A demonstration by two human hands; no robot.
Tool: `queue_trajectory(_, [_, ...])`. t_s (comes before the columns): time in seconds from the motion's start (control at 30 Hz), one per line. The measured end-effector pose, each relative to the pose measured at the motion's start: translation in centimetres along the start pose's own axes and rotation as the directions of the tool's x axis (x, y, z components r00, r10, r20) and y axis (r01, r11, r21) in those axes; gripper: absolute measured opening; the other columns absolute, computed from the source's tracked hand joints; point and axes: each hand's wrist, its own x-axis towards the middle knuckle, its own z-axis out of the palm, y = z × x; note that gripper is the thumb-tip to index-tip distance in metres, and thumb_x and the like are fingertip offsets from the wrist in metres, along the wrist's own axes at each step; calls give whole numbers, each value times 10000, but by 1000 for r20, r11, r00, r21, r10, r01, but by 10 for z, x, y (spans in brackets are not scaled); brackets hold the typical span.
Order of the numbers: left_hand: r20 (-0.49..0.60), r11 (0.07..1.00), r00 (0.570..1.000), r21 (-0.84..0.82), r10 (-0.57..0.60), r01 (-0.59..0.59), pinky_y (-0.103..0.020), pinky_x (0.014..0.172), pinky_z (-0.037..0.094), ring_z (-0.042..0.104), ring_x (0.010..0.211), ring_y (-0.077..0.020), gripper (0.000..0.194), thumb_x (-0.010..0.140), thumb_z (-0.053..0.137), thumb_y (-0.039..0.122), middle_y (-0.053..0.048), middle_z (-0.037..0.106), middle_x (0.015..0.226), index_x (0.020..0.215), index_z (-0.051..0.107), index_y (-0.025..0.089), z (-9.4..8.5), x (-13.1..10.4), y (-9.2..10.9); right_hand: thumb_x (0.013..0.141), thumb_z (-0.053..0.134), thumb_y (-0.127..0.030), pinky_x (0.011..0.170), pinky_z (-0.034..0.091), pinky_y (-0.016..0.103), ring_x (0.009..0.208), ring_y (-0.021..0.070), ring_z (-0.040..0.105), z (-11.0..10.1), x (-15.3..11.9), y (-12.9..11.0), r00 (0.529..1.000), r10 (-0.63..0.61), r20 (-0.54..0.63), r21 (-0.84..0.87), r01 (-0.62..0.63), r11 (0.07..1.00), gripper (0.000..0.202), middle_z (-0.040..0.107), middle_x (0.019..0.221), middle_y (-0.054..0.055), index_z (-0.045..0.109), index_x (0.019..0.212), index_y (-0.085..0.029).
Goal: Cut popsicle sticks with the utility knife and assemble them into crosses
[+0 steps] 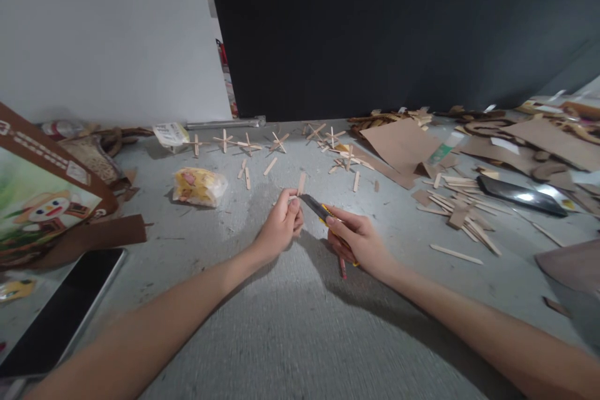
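Note:
My left hand [282, 222] is closed, pinching a short flat wooden craft stick [301, 182] whose end points up past the fingertips. In my right hand [359, 239] is a utility knife [316, 207] with a yellow and black body. Its tip meets the craft stick close to my left fingertips; whether it cuts in is too small to tell. Below my right hand a red pencil-like stick [343, 269] shows partly. Beyond the hands lie short stick pieces [270, 166] and several crossed-stick shapes [279, 142].
At left are a yellow printed packet [199, 187], a black-screened phone [63, 309] and a printed carton [42, 200]. On the right lie loose craft sticks [455, 254], cardboard scraps [398, 144], a glue-like bottle [445, 148] and a dark glossy object [520, 195]. A black panel [398, 31] stands behind.

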Motion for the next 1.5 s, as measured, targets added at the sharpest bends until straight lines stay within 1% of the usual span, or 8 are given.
queue_trajectory(0.2, [-57, 998, 998, 55, -22, 25, -216, 464, 282, 360, 463, -102, 351, 1046, 454, 580, 106, 394, 605, 1138, 471, 242, 1, 0, 1, 947, 628, -600, 322, 430, 209, 367, 72, 274, 1, -2, -1, 998, -48, -36, -82, 44, 996, 706, 329, 512, -132, 594, 1476, -134])
queue_trajectory(0.73, [-80, 980, 996, 196, 49, -32, -237, 530, 331, 414, 501, -117, 259, 1064, 431, 502, 94, 459, 605, 1035, 430, 244, 1, -2, -2, 954, 593, -620, 328, 441, 233, 364, 83, 319, -1, -3, -1, 997, -44, -55, -148, 36, 988, 733, 336, 553, -119, 588, 1496, -125])
queue_trajectory(1.03, [-76, 964, 994, 259, 76, -54, -250, 551, 357, 467, 538, -123, 218, 1072, 433, 437, 68, 508, 662, 1068, 476, 223, 1, -3, 0, 996, 542, -601, 386, 343, 214, 398, 84, 337, -6, -2, 4, 993, -86, -81, -260, 62, 964, 674, 377, 572, -96, 603, 1484, -138])
queue_trajectory(1.13, [-82, 943, 995, 332, 65, -34, -257, 591, 390, 514, 558, -128, 193, 1071, 452, 401, 54, 578, 669, 1071, 511, 217, -1, -4, 2, 1015, 509, -551, 480, 363, 229, 480, 104, 417, -11, 0, 1, 973, -198, -121, -430, 128, 894, 596, 472, 604, -59, 660, 1407, -129])
queue_trajectory(1.23, [-92, 891, 994, 454, 57, -9, -282, 671, 448, 581, 623, -145, 170, 1060, 497, 332, 21, 655, 703, 975, 579, 209, -4, -3, 4, 1029, 475, -480, 576, 412, 251, 571, 137, 529, -14, -1, -4, 950, -294, -108, -621, 166, 766, 514, 603, 678, -16, 661, 1371, -145])
queue_trajectory(1.3, [-94, 813, 990, 581, 108, -34, -316, 775, 488, 636, 770, -180, 157, 1014, 589, 260, -18, 700, 783, 883, 651, 201, -7, 0, 6, 1039, 449, -426, 589, 418, 259, 570, 161, 576, -14, -4, -7, 962, -264, -66, -703, 143, 697, 480, 631, 653, -18, 594, 1408, -156])
queue_trajectory(1.4, [-93, 672, 979, 739, 181, -54, -386, 919, 501, 637, 1016, -257, 110, 915, 732, 184, -63, 738, 893, 810, 755, 207, -15, 4, 7, 1020, 441, -306, 571, 410, 260, 526, 193, 608, -12, -10, -9, 988, -153, -7, -778, 91, 622, 437, 584, 551, -53, 483, 1425, -147])
queue_trajectory(1.5, [-108, 637, 985, 771, 137, -4, -388, 901, 518, 650, 993, -261, 109, 886, 755, 127, -65, 757, 862, 842, 807, 212, -22, 8, 8, 1012, 419, -238, 619, 462, 287, 610, 204, 667, -10, -12, -5, 979, -196, 48, -839, 146, 524, 350, 691, 749, 39, 510, 1340, -155])
